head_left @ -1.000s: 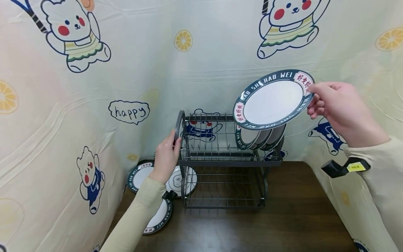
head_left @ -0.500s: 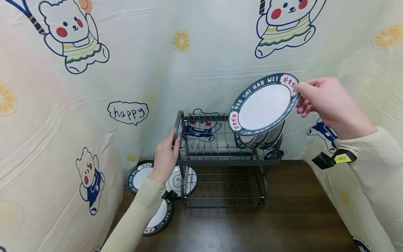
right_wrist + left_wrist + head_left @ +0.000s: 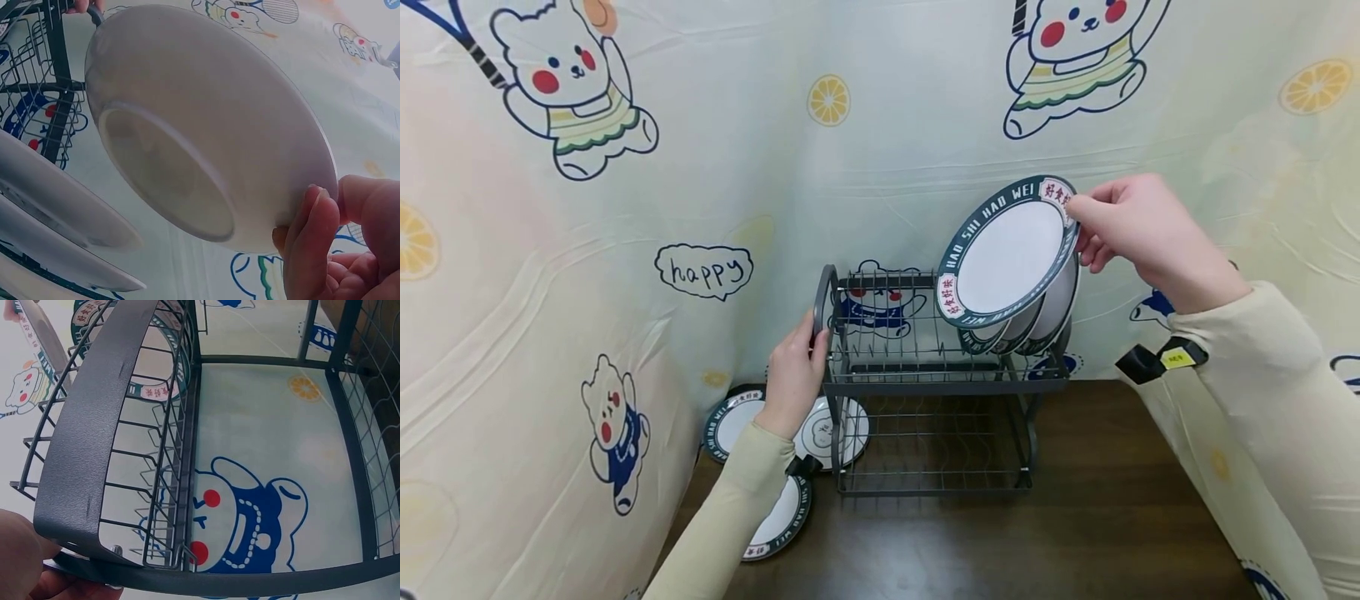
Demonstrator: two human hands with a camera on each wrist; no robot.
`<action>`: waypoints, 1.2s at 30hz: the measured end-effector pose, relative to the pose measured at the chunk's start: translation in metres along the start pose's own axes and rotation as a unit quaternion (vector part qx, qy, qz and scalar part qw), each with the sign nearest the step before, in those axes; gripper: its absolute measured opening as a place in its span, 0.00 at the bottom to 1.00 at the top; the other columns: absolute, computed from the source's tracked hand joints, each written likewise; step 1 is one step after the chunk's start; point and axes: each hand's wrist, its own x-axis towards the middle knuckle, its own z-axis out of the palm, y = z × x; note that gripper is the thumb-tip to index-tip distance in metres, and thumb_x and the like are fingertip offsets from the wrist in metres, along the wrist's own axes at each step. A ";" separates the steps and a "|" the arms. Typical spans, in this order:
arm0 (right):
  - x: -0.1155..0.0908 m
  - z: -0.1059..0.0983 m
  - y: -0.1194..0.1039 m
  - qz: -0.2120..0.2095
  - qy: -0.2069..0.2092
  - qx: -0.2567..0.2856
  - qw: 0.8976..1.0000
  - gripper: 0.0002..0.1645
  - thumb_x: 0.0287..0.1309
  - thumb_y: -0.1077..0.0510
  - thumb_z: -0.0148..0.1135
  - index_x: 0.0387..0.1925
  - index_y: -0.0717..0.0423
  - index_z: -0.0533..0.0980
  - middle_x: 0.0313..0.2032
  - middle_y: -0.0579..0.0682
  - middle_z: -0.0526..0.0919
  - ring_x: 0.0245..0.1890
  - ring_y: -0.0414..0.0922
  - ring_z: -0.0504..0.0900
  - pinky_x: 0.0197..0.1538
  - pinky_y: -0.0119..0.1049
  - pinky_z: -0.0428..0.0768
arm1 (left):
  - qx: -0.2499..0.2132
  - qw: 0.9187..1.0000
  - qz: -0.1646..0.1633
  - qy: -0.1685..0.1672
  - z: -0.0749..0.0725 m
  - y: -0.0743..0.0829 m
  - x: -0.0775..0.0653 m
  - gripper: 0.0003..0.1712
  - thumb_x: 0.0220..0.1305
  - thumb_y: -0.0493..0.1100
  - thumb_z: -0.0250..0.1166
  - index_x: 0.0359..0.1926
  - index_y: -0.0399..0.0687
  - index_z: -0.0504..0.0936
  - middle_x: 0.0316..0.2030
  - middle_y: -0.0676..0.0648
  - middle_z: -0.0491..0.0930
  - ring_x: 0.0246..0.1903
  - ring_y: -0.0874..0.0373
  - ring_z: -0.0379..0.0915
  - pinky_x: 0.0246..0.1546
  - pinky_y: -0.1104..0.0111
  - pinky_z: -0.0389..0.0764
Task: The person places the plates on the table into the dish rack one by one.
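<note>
Between thumb and fingers, my right hand pinches the right rim of a white plate with a dark green lettered border. The plate is tilted above the upper tier of a black two-tier dish rack, in front of several plates standing there on edge. Its pale underside and foot ring face the right wrist camera. My left hand grips the rack's left side frame; in the left wrist view, the thumb and fingers lie around the end of that frame.
Left of the rack, on the brown wooden table, lie a green-rimmed plate, a plate with a small centre drawing and another green-rimmed plate, partly behind the left sleeve. A printed curtain hangs behind.
My right hand has carried the plate leftward and slightly down toward the rack's upper tier, tilting it steeper. The left hand has stayed on the rack frame.
</note>
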 end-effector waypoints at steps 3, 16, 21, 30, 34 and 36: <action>0.002 0.002 -0.001 -0.005 -0.006 -0.013 1.000 0.25 0.75 0.49 0.56 0.45 0.70 0.82 0.20 0.49 0.81 0.18 0.45 0.81 0.24 0.33 0.85 | 0.001 1.000 0.000 -0.002 0.001 0.000 0.000 0.15 0.80 0.40 0.57 0.59 0.34 0.77 0.37 0.39 0.83 0.30 0.47 0.83 0.30 0.57 0.88; 0.009 0.018 -0.012 -0.003 -0.012 -0.124 0.992 0.24 0.72 0.49 0.53 0.29 0.63 0.82 0.20 0.52 0.83 0.19 0.47 0.83 0.26 0.33 0.83 | 0.002 1.000 0.001 -0.004 0.001 0.001 0.002 0.12 0.80 0.40 0.57 0.56 0.37 0.77 0.37 0.39 0.83 0.32 0.47 0.83 0.31 0.56 0.88; 0.012 0.028 -0.015 -0.020 -0.017 -0.159 0.987 0.24 0.71 0.49 0.53 0.26 0.61 0.82 0.18 0.52 0.83 0.17 0.47 0.82 0.23 0.36 0.81 | 0.002 1.000 0.003 -0.003 0.002 0.000 0.001 0.11 0.80 0.40 0.57 0.55 0.38 0.77 0.37 0.39 0.83 0.33 0.46 0.83 0.31 0.57 0.88; 0.013 0.042 -0.017 -0.052 -0.017 -0.200 0.978 0.27 0.71 0.50 0.52 0.20 0.61 0.81 0.17 0.52 0.82 0.17 0.47 0.81 0.21 0.38 0.74 | 0.002 1.000 0.002 -0.004 0.003 0.000 0.001 0.13 0.80 0.40 0.57 0.57 0.37 0.77 0.38 0.39 0.83 0.33 0.46 0.83 0.30 0.56 0.88; 0.012 0.047 -0.019 -0.067 -0.012 -0.218 0.974 0.26 0.69 0.52 0.51 0.17 0.59 0.78 0.15 0.51 0.81 0.15 0.46 0.80 0.20 0.37 0.70 | 0.004 1.000 0.004 0.002 0.003 0.000 0.001 0.11 0.80 0.39 0.57 0.54 0.35 0.77 0.37 0.39 0.83 0.33 0.45 0.84 0.30 0.55 0.87; 0.013 0.050 -0.020 -0.069 -0.011 -0.224 0.972 0.25 0.68 0.53 0.51 0.16 0.59 0.76 0.15 0.51 0.81 0.15 0.46 0.80 0.19 0.37 0.69 | 0.006 1.000 0.004 0.004 0.003 0.000 0.001 0.10 0.80 0.39 0.58 0.52 0.35 0.77 0.36 0.39 0.83 0.33 0.45 0.84 0.30 0.54 0.87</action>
